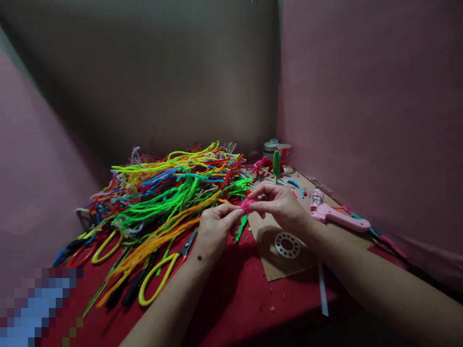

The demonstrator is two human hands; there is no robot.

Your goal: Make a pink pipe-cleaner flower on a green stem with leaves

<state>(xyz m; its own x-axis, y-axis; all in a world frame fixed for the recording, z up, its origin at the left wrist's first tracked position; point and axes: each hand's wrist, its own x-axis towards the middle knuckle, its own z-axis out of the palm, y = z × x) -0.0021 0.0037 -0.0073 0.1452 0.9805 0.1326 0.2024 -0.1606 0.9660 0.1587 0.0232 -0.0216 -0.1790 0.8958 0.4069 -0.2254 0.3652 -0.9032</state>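
Pinched between both hands is a small pink piece of fuzzy pipe cleaner (246, 206), bunched into a compact shape. My left hand (217, 229) grips it from the left with thumb and forefinger. From the right, the fingertips of my right hand (278, 205) close on its other side. Just beneath, a green pipe-cleaner piece (241, 229) shows; whether it joins the pink one I cannot tell. A large heap of coloured pipe cleaners (181, 188) spreads beyond my left hand. Scissors with yellow and red handles (159, 279) lie beside my left wrist.
A cardboard sheet (271, 270) carries a white ring with holes (287, 245) and a pink glue gun (340, 218). A translucent stick (322, 291) juts toward the front edge. Behind stand a pink flower (259, 165), a green leaf shape (277, 164) and a jar (270, 147). Red cloth (231, 299) covers the table.
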